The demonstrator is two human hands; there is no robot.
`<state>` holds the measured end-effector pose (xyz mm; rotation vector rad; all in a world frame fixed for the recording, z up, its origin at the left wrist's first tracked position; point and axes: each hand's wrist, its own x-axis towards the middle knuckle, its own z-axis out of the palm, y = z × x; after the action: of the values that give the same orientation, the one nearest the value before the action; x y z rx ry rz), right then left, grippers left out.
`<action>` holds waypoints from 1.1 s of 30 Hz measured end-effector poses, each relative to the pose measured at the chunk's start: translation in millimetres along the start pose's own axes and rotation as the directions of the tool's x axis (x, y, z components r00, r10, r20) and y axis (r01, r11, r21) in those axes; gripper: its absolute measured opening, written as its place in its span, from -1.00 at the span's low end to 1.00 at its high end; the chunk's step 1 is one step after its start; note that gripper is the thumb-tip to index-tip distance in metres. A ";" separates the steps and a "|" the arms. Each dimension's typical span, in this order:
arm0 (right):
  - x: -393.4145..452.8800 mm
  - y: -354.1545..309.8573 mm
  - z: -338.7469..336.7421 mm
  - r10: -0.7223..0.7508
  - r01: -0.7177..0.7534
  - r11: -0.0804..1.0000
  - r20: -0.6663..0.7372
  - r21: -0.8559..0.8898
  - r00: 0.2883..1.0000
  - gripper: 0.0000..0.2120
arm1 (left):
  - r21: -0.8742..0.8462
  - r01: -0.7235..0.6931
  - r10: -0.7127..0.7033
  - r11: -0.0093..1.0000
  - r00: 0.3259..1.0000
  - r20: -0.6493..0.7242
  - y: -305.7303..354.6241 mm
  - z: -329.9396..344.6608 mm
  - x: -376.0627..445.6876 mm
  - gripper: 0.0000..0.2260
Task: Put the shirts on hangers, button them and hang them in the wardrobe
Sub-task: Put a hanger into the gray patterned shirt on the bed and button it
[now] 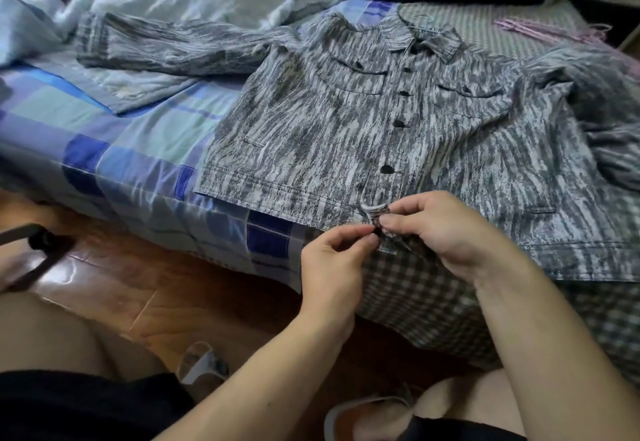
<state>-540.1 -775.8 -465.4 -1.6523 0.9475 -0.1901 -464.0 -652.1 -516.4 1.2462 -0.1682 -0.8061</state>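
The shirt [398, 121] lies flat on the bed [138, 135], collar at twelve o'clock. Both hands, left [332, 264] and right [446, 232], pinch its hem at six, likely fastening the last button; next, hanging it.

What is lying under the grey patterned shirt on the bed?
Under the grey patterned shirt a checked cloth shows below the hem, and the blue patchwork sheet to its left. A hanger hook shows at the collar; the rest is covered.

shirt [398, 121] on bed [138, 149], hangers [554, 30] behind
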 end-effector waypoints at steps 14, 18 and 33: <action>-10.6 -5.3 -6.8 0.006 0.005 0.998 0.166 -0.067 0.986 -0.78 | -0.017 0.010 -0.009 1.000 1.000 0.027 2.6 -6.6 7.3 -0.87; -10.6 4.4 7.5 0.033 -0.009 0.990 0.167 -0.143 0.985 -0.69 | 0.008 0.015 -0.015 1.000 1.000 0.018 -1.1 -11.1 11.3 -0.84; -19.7 18.3 52.5 -0.325 0.094 0.834 -0.346 -0.544 0.880 -0.87 | -0.158 0.189 -0.193 0.969 0.981 -0.013 4.5 -1.4 5.3 -0.93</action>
<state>-531.3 -723.7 -491.5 -2.2809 1.2100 -0.5069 -457.4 -653.9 -514.5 1.1358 0.0396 -0.9489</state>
